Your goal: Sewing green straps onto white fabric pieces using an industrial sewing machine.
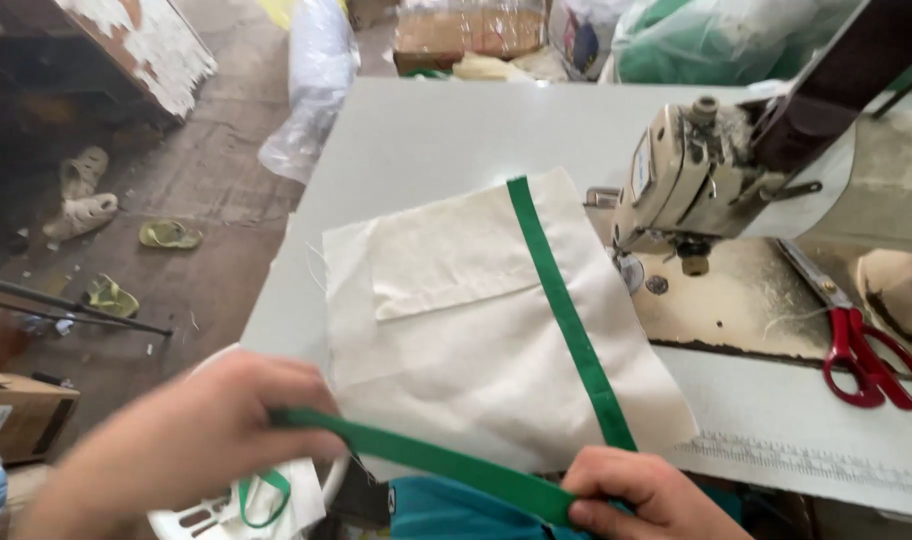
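Fingers first: the right hand (648, 492) pinches the green strap (566, 310) where it folds back at the near edge of the cream fabric panel (476, 330), and the left hand (191, 440), fingers curled shut, pulls the free end taut. The strap's far run lies flat up the panel, left of the sewing machine (696, 180). This looks like handle positioning; next it wants aligning under the needle. Red scissors (866, 360) lie right of the machine, a taped cardboard box (471, 35) beyond it.
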